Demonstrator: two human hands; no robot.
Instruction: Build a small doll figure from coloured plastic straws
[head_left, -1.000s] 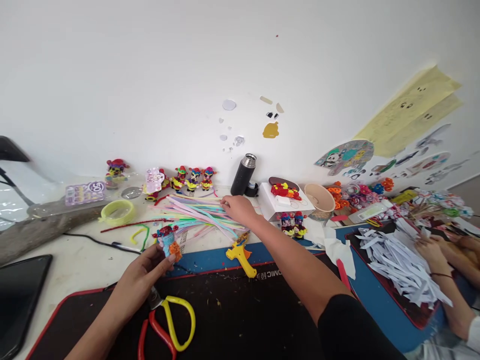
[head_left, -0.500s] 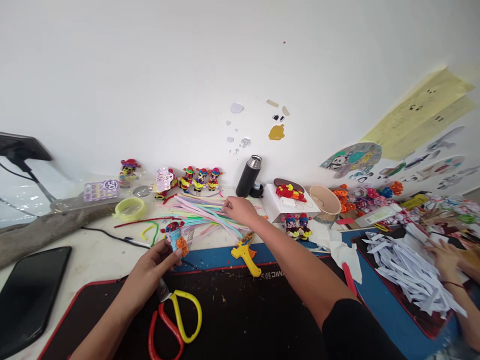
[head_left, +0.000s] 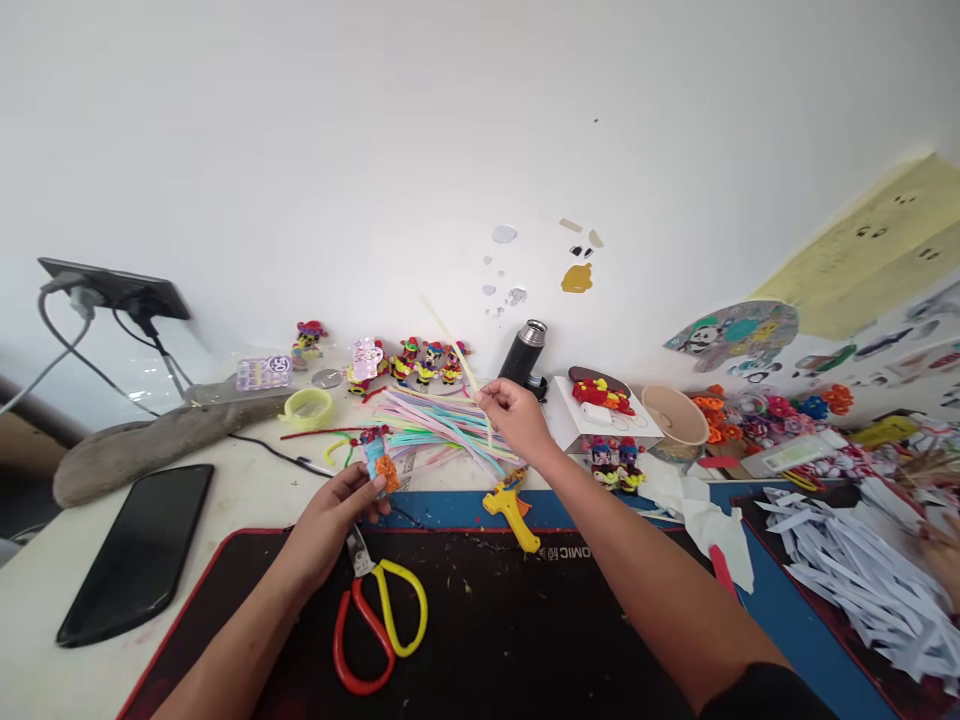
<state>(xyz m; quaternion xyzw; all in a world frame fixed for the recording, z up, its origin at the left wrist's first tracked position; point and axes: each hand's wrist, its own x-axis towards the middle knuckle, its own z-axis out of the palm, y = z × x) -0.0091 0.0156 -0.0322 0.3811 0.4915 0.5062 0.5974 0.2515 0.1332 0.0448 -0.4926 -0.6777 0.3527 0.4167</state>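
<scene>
Between the thumb and fingers of my left hand [head_left: 341,520] is a small pipe-cleaner doll [head_left: 380,463], light blue with an orange patch and a dark red top. My right hand [head_left: 514,412] pinches one pale yellow pipe cleaner [head_left: 452,345], which slants up toward the wall. Beneath it lies a loose pile of pastel pipe cleaners [head_left: 431,425]. Scissors [head_left: 382,600] with one red and one yellow handle rest on the black mat, just below my left hand. A yellow glue gun [head_left: 516,510] lies below my right wrist.
Several finished dolls [head_left: 427,362] stand along the wall, beside a black open flask [head_left: 523,352]. A white box [head_left: 581,415] and a bowl [head_left: 675,415] are to the right. Left are a phone-like black slab [head_left: 139,550] and driftwood [head_left: 172,430]. Another person's hand [head_left: 941,550] is by paper strips [head_left: 862,580].
My right hand has lifted a pale yellow pipe cleaner out of the pile. My left hand still holds the doll. The camera view has shifted left.
</scene>
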